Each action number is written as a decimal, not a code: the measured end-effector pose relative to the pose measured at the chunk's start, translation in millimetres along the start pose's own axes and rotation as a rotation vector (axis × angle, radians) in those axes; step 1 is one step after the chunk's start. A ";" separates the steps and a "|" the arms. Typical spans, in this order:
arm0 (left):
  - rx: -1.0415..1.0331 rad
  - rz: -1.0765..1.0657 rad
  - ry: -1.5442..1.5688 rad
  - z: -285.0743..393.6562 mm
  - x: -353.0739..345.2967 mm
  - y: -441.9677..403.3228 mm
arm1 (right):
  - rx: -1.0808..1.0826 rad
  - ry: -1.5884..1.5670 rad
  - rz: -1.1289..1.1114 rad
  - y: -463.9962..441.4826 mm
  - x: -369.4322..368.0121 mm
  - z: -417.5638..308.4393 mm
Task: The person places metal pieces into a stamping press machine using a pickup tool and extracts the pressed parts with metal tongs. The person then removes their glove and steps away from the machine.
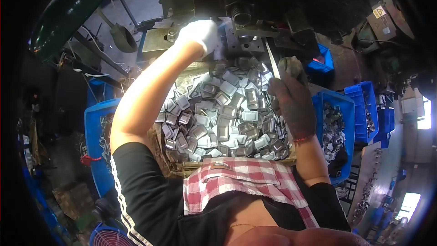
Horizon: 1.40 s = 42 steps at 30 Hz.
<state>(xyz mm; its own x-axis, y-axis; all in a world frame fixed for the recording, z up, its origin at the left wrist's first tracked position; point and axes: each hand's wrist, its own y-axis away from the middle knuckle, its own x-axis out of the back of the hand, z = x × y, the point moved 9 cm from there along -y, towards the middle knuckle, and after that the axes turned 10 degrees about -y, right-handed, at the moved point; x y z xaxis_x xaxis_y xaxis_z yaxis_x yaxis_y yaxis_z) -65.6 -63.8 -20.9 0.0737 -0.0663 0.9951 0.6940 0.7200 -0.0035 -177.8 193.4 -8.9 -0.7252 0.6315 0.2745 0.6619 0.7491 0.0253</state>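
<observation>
My left hand (200, 35), in a white glove, reaches onto the machine's metal die block (157, 41). Bright glare washes it out, so I cannot see its fingers or anything in them. My right hand (292, 105), in a dark stained glove, is closed around the near end of a long thin metal rod (271, 58). The rod's far end points up to the edge of the die area. Below and between both hands lies a big heap of small rectangular stamped metal pieces (227, 111), some shiny and some dark.
Blue bins with metal parts stand at the right (348, 105) and left (93, 148). Another blue crate (374, 109) is farther right. The dark machine body (273, 0) overhangs the die. A blue-rimmed fan (109, 237) sits at lower left.
</observation>
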 end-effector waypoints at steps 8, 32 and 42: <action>-0.202 -0.203 0.202 1.7 -47.1 98.3 | 0.093 0.178 -0.103 -25.9 -25.9 19.9; 0.205 -0.315 1.471 -14.6 -50.6 123.4 | -0.321 -0.074 -0.360 74.5 -36.1 21.7; 0.203 0.208 0.868 -59.8 -19.4 178.2 | -0.067 0.018 -0.366 54.7 -47.7 38.1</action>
<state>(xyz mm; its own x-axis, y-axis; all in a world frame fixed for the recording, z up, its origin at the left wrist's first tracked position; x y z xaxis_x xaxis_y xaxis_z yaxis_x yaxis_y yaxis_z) 99.4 24.4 -46.8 0.7525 -0.3590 0.5521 0.4737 0.8775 -0.0751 -114.3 211.8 -57.3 -0.9132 0.3200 0.2524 0.3705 0.9097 0.1874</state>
